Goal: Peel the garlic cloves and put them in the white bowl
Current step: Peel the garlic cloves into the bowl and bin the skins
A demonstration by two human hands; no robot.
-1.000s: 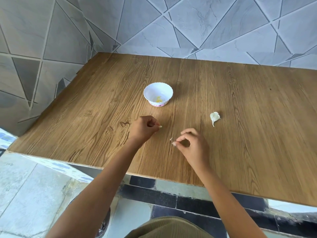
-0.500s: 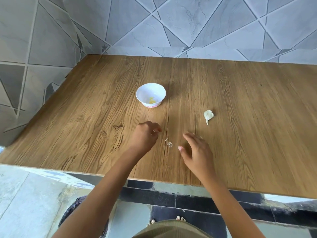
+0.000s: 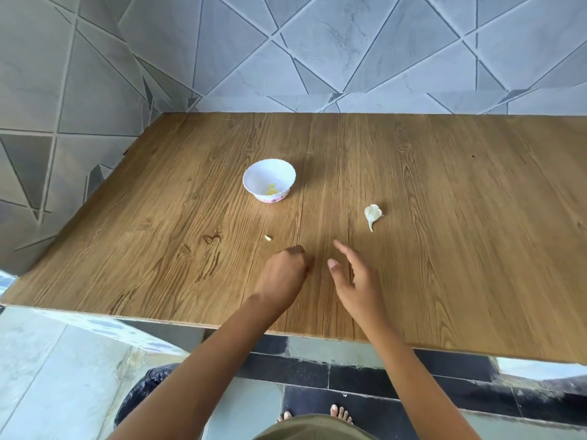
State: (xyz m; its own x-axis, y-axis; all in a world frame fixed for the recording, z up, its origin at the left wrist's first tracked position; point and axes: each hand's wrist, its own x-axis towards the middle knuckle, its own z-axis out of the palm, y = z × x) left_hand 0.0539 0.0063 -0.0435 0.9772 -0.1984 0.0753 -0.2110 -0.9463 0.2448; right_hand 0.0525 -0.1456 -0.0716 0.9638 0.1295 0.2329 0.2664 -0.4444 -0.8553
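A wooden table [image 3: 444, 249] stands against a grey tiled wall [image 3: 317, 58], which meets its far edge and its left edge. On the floor below the near edge, toward the left, part of a dark round container [image 3: 143, 392] shows.

The white bowl [image 3: 269, 185], with a scalloped rim, stands upright left of the table's middle, closer to the far edge than either hand. A few yellow pieces [image 3: 272, 191] lie in its bottom; they are too small to say what they are.

Nearer the near edge, a small garlic clove [image 3: 268, 238], pale yellow, lies alone on the wood. It is well apart from the bowl and just beyond the left hand, touching neither.

The left hand [image 3: 284, 274] is over the table close to the near edge, knuckles up, its fingers clenched inward. The fingertips are hidden, so I cannot tell whether they pinch anything.

Just beside it, apart from it, the right hand [image 3: 355, 281] is released: fingers straight and spread, pointing toward the far edge, thumb out to the left, grasping nothing.

Beyond the right hand and right of the bowl, a garlic segment [image 3: 373, 214] in white papery skin lies on the wood, its thin tail toward the near edge, clear of everything else.
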